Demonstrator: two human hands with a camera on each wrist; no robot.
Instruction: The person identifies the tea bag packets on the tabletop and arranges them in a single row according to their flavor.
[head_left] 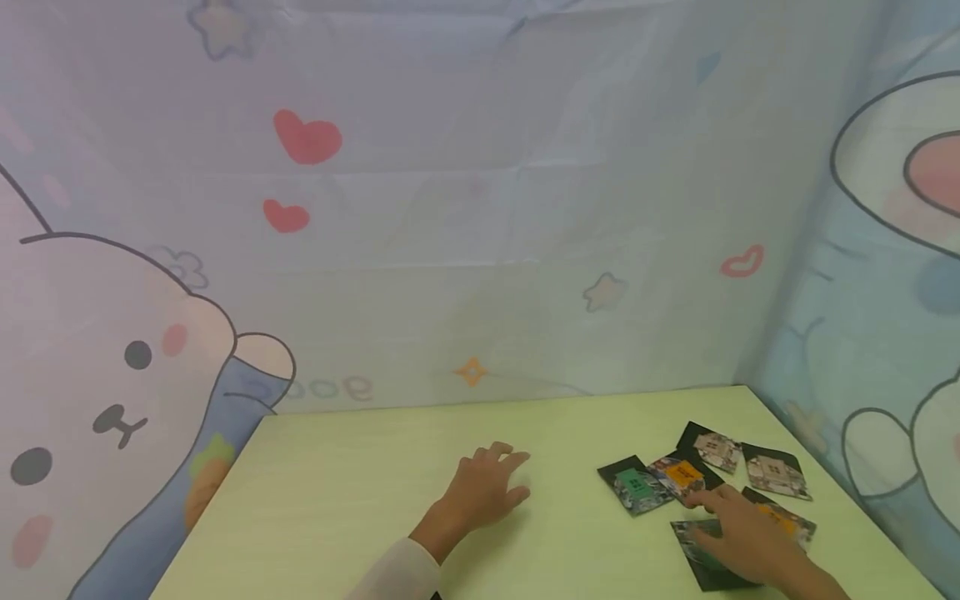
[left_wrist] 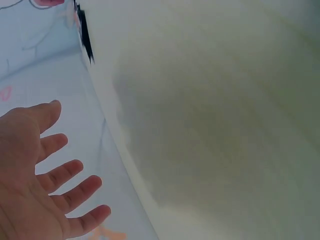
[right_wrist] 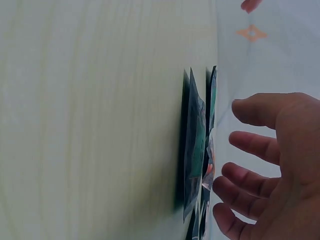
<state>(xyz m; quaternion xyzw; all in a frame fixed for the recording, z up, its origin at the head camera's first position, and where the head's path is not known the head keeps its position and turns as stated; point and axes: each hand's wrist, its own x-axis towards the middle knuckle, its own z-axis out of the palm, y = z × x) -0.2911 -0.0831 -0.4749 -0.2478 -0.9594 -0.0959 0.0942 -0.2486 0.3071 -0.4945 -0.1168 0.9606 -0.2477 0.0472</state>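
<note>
Several flat, dark packets with printed pictures lie on the right side of the table. My right hand (head_left: 746,533) hovers over the nearest ones, fingers loosely bent and holding nothing. Beneath it, partly covered, are a green-labelled packet (head_left: 708,577) and an orange-labelled packet (head_left: 798,527). Farther back lie another green-labelled packet (head_left: 637,486), a second orange-labelled packet (head_left: 682,472) and two with pale pictures, one packet (head_left: 716,450) and another packet (head_left: 776,472). In the right wrist view a packet (right_wrist: 195,155) appears edge-on beside the fingers. Mid-table, my left hand (head_left: 480,492) is held above the surface, fingers spread, with nothing in it.
The pale yellow-green table (head_left: 337,500) meets a cartoon-printed cloth backdrop (head_left: 465,208) at its back edge. Similar printed cloth (head_left: 900,333) hangs along the right side, near the packets.
</note>
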